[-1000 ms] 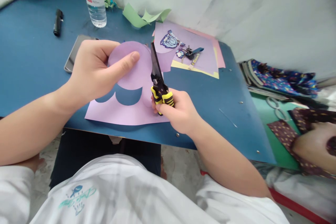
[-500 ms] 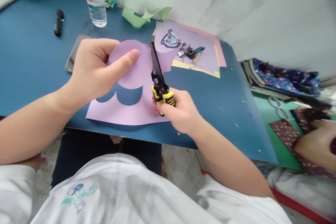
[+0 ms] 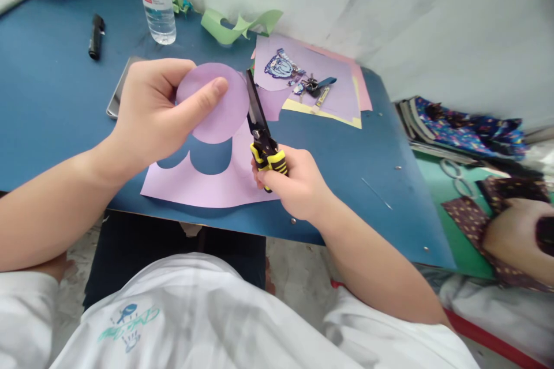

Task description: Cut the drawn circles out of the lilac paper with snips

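Between thumb and fingers, my left hand (image 3: 151, 109) pinches a round piece of purple paper (image 3: 231, 112). My right hand (image 3: 298, 181) is wrapped around the yellow and black handles of scissors (image 3: 257, 112). The dark blades point away from me and lie along the right edge of the paper circle; the blades look closed or nearly so. Below the circle, a purple sheet (image 3: 203, 190) with rounded cutouts lies on the blue table (image 3: 337, 173). My left hand partly covers a phone (image 3: 116, 92).
A water bottle (image 3: 158, 3), a black marker (image 3: 96, 37) and a curled green paper scrap (image 3: 240, 26) lie toward the wall. Keys (image 3: 314, 86) rest on stacked coloured paper (image 3: 337, 106). A thin stick (image 3: 376, 193) is at right. Another person's hand (image 3: 515, 230) holds patterned cloth beside grey scissors (image 3: 456, 177).
The paper circle has turned slightly and shifted a little left in my left hand. The scissor blades have tilted slightly left along its edge.
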The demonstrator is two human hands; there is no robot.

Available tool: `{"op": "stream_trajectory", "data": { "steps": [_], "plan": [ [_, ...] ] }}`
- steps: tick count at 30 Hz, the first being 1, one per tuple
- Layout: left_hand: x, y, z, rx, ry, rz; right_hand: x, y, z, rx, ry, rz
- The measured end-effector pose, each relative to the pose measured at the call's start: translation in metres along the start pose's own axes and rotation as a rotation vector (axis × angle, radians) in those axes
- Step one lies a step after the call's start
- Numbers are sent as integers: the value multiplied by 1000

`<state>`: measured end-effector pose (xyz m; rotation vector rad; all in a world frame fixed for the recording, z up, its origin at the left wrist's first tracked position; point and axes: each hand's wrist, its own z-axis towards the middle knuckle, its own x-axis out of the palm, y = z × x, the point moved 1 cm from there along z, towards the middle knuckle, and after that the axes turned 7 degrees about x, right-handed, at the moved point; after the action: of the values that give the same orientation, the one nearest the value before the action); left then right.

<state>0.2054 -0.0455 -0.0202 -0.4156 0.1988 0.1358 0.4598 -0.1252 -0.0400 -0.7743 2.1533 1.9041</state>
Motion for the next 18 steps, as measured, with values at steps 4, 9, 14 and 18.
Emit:
{"op": "stream_trajectory", "data": {
  "steps": [4, 9, 14, 18],
  "plan": [
    [0, 7, -2, 29, -27, 41, 0, -1, 1, -3, 2, 1],
    [5, 11, 0, 86, -101, 55, 0, -2, 1, -11, 4, 5],
    [8, 1, 2, 93, -134, 68, 0, -1, 1, -8, 3, -9],
    [6, -5, 3, 82, -92, 73, 0, -1, 1, -14, 9, 0]
  ]
}}
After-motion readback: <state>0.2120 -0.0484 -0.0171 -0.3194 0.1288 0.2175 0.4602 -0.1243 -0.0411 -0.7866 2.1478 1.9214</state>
